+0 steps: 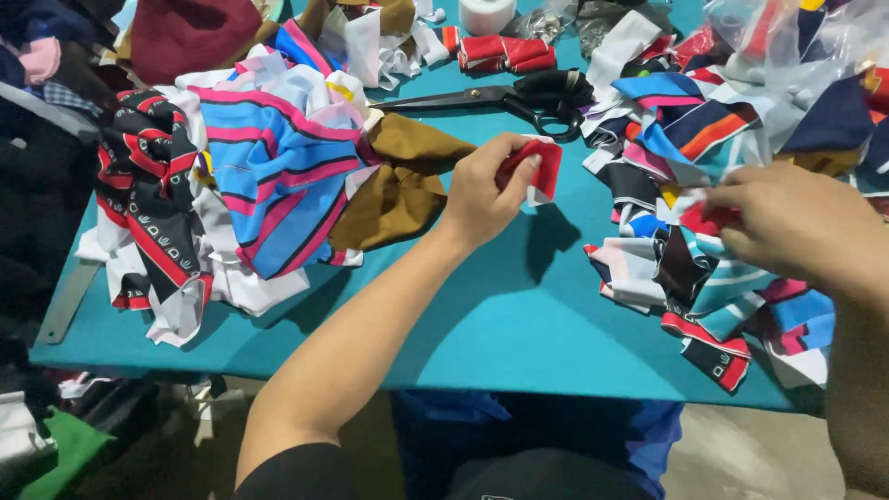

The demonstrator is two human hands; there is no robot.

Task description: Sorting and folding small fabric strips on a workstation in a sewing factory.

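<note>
My left hand (486, 190) is raised over the teal table (519, 315) and pinches a small red and white fabric scrap (542, 171) between thumb and fingers. My right hand (796, 222) reaches into the pile of striped scraps (694, 268) on the right and grips a small red piece (708, 218) there. Black scissors (528, 97) lie on the table just beyond my left hand.
A heap of blue, pink, black and red striped cloth (250, 176) covers the left of the table, with brown fabric (398, 185) beside it. Rolled red pieces (505, 53) and a white roll (486, 14) sit at the back. Clear plastic bags (796, 46) lie far right.
</note>
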